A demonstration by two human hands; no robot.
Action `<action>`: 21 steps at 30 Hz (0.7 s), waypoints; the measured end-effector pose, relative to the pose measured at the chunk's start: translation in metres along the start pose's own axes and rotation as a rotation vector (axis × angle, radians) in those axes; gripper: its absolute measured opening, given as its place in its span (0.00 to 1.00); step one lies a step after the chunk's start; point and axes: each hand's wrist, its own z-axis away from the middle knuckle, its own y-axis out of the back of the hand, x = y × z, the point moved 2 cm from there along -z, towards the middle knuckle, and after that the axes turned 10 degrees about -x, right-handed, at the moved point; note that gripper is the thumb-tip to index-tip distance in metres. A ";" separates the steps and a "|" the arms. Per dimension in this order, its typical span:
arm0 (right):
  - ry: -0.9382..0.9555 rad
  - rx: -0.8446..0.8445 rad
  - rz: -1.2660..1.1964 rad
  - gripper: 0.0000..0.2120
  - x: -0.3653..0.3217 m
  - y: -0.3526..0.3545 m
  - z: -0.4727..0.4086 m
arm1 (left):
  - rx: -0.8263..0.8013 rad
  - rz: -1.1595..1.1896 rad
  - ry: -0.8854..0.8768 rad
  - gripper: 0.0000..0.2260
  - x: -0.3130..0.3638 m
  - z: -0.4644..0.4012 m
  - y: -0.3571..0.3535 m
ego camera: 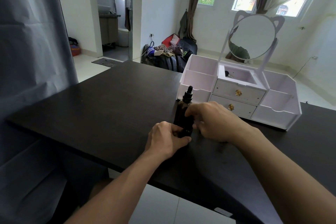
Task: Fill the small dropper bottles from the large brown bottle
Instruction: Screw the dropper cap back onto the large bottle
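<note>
A tall dark brown bottle [182,114] with a black dropper cap [187,95] stands upright on the black table [101,107], near its middle. My left hand [166,139] grips the bottle's base from the left. My right hand [211,121] curls around the bottle's right side, with fingers on its body. Whatever lies under my right palm is hidden. No small dropper bottles are visible.
A white organiser [238,94] with two drawers, open side compartments and a round cat-ear mirror [251,36] stands just behind the bottle on the right. A grey curtain [31,42] hangs at the left. Bags and clothes [169,51] lie on the floor beyond.
</note>
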 end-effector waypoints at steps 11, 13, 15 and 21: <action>0.006 0.027 -0.094 0.18 0.001 -0.007 0.000 | -0.001 0.002 0.016 0.14 0.000 0.001 0.000; 0.004 0.068 -0.090 0.14 0.000 -0.009 -0.001 | -0.011 0.003 0.014 0.14 0.001 0.001 0.000; -0.031 0.102 -0.066 0.11 0.001 -0.008 -0.001 | -0.015 0.001 0.016 0.13 0.001 0.001 0.000; -0.016 0.085 -0.174 0.15 0.003 -0.008 0.000 | -0.006 -0.005 0.019 0.14 0.002 0.001 0.001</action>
